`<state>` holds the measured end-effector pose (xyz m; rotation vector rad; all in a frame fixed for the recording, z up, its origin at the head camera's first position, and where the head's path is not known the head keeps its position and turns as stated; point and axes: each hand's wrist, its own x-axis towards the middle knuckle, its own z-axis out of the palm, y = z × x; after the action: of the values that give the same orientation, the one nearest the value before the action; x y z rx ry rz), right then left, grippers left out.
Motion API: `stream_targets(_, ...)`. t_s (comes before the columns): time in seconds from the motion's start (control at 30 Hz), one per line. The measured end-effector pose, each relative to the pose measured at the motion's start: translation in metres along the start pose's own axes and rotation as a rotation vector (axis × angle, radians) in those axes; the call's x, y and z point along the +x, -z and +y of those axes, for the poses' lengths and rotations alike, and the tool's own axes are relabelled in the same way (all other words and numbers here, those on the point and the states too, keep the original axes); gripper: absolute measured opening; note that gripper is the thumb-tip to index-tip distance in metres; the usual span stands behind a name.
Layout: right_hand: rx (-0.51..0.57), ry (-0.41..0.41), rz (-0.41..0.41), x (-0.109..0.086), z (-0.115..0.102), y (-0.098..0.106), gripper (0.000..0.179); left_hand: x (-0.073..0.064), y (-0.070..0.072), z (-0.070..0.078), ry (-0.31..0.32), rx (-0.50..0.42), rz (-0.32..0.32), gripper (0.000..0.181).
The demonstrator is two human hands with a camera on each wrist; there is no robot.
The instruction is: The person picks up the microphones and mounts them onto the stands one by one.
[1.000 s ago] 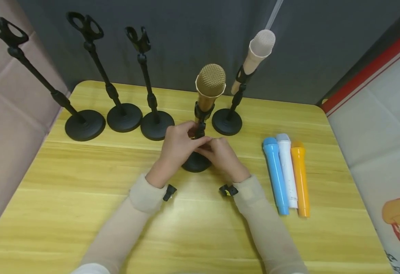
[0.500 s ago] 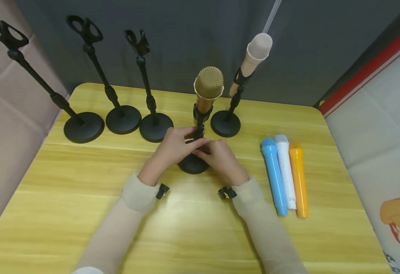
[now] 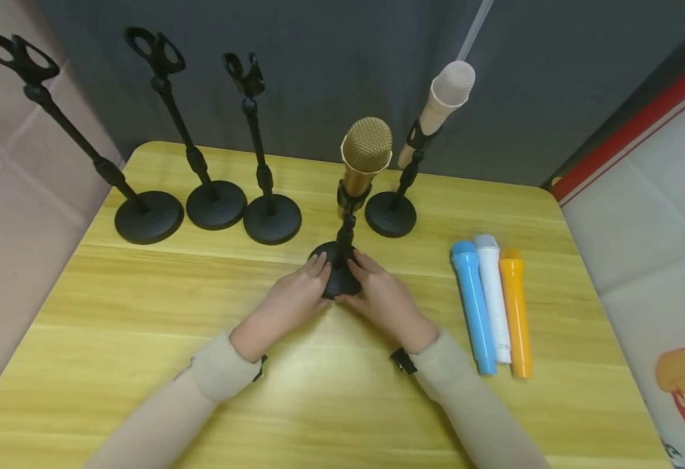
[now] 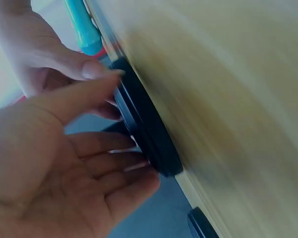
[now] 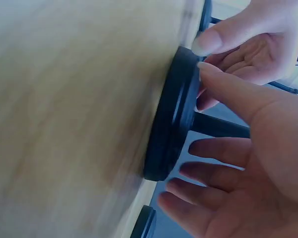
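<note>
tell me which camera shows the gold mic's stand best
Head view: it shows the stand nearly whole, with clip, pole and base. Left wrist shows mainly the base, edge-on; right wrist, the base and part of the pole.

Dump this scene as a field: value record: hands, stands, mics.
front stand: holds gold microphone
left hand: at left side of front stand's base, thumb at its rim
right hand: at right side of same base, thumb at its rim
grip firmness: unclear
rear stand: behind and to the right; holds cream microphone
left stands: three, no microphone in their clips
loose: blue microphone, white microphone, orange microphone; side by side on table, at right
</note>
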<state>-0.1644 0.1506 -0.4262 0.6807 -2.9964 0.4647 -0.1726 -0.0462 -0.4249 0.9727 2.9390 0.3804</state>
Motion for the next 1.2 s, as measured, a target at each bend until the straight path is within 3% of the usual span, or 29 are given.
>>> stream_targets(0.2,-0.043,0.026,-0.005,0.001,-0.001,-0.004,0.066,0.004,-0.004,0.008,-0.015,0.171,-0.026,0.041)
stream_targets(0.47,-0.074,0.048,-0.022,0.007,-0.001,0.000,0.064,0.013,-0.001,0.014,0.004,0.232,-0.081,0.037)
stream_targets(0.7,-0.147,0.055,-0.004,0.026,0.006,-0.002,0.066,0.030,-0.003,0.002,-0.020,0.303,-0.011,0.034)
stream_targets(1.2,-0.142,0.040,-0.079,0.094,0.038,0.006,0.067,0.092,0.010,-0.034,0.070,0.172,-0.140,0.047)
